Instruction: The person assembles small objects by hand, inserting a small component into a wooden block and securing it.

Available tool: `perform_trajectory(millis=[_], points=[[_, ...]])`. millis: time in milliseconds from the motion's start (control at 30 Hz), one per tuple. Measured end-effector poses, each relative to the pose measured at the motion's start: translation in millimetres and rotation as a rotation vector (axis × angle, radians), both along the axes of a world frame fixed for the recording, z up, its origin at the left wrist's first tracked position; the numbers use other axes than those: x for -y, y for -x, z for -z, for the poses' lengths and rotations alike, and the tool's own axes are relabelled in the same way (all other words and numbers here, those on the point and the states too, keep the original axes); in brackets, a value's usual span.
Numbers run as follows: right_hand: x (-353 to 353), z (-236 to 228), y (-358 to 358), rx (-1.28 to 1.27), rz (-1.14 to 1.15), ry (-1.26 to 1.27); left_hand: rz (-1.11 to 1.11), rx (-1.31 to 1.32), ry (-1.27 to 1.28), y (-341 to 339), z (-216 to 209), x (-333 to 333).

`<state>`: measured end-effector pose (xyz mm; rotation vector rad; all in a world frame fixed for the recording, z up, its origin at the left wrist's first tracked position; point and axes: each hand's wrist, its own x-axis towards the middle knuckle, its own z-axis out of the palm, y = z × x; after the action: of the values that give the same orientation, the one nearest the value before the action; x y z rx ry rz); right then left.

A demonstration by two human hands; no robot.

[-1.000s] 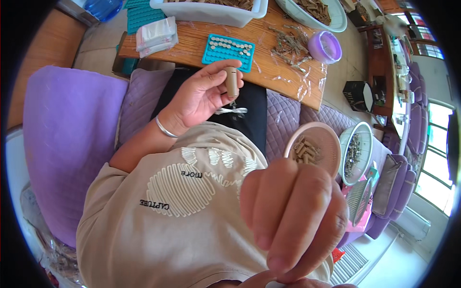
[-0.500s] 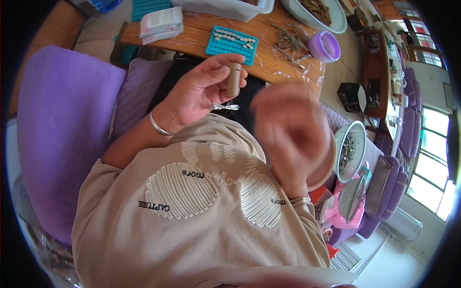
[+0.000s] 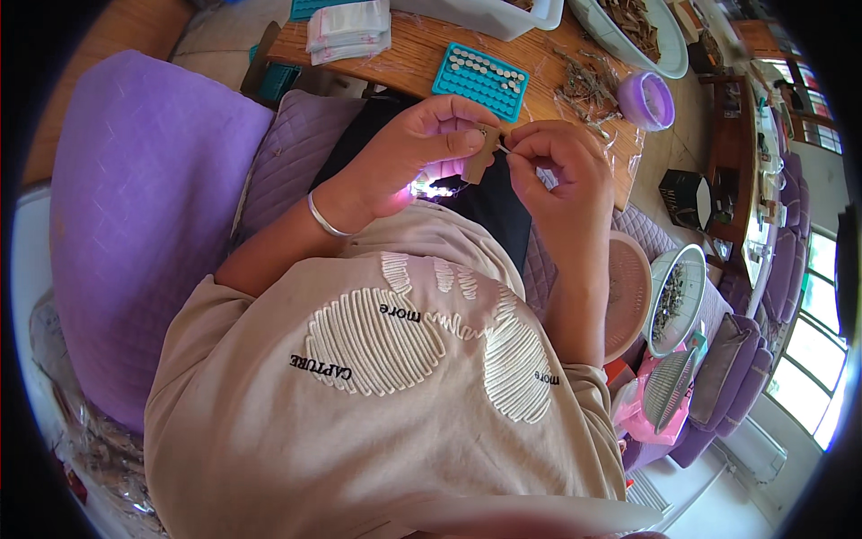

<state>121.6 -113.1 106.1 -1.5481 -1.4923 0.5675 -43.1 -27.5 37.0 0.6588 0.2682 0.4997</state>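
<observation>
My left hand is closed round a small tan block-like piece, thumb on its near side and fingers behind. Below that palm a bright, glittering silvery bundle catches strong light; its exact kind is unclear. My right hand pinches a thin, pale sliver at the upper right side of the tan piece, too small to name. Just beyond both hands, on the wooden table, lies a turquoise tray with several round white pieces in its pits.
On the table are a stack of plastic packets, dry twigs, a purple round tub and a white bin. Right of me sit a pink basin and a pale basket. A purple cushion stands at left.
My right hand, blurred and raised before, has come to the tan piece and pinches the thin sliver beside it. The tan piece is turned differently, and the silvery bundle now shines brightly.
</observation>
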Motion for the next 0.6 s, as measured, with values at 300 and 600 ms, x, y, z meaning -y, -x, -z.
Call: perform_trajectory(millis=[300, 600], points=[[-5, -1, -6, 0.321, -0.136, 0.036, 0.01, -0.089, -0.252, 0, 1, -1], [-2, 12, -10, 0.009, -0.061, -0.01, -0.04, -0.053, 0.069, -9, 3, 9]])
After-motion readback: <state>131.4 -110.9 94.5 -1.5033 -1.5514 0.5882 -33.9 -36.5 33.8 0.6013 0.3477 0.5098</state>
